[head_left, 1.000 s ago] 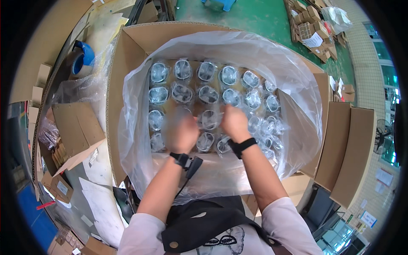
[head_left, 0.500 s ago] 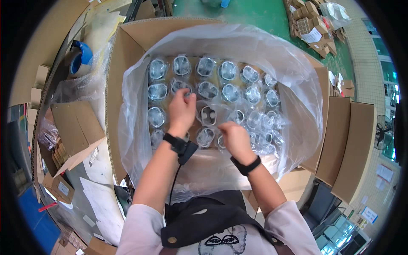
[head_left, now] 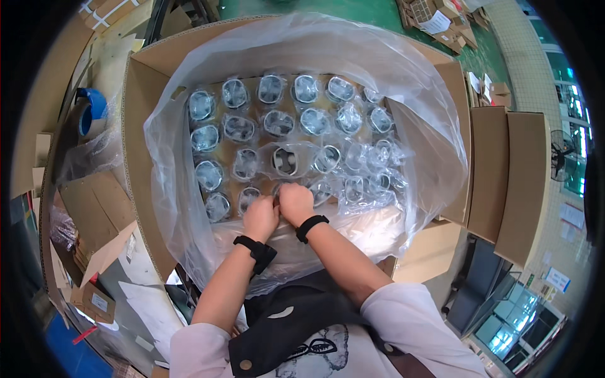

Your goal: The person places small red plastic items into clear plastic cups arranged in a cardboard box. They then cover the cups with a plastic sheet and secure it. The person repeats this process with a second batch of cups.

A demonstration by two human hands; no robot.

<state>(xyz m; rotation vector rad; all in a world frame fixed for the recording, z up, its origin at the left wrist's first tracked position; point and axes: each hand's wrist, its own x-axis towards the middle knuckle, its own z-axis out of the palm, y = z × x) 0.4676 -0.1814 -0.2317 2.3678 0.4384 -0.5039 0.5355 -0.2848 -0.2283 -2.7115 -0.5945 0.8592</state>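
Several metal pistons (head_left: 270,89), each in a clear plastic bag, stand in rows on a brown cardboard sheet inside a large carton (head_left: 140,157). My left hand (head_left: 261,217) and my right hand (head_left: 296,201) meet at the row nearest me, fingers closed and almost touching. What they pinch is mostly hidden; a bagged piston's edge shows just above them. Just beyond my hands sits a more plainly visible piston (head_left: 285,161), with its bag opened out around it. To my left hand's left is another bagged piston (head_left: 249,199).
A big clear plastic liner (head_left: 165,151) drapes over the carton's walls. Loose bags bunch up over the pistons at the right. On the left bench lie a blue tape dispenser (head_left: 94,104), an open small carton (head_left: 97,205) and papers. Folded cardboard (head_left: 520,183) stands at the right.
My hands have come together at the near row; the left moved down toward me, the right moved left. My view has shifted, so the carton sits further left and higher.
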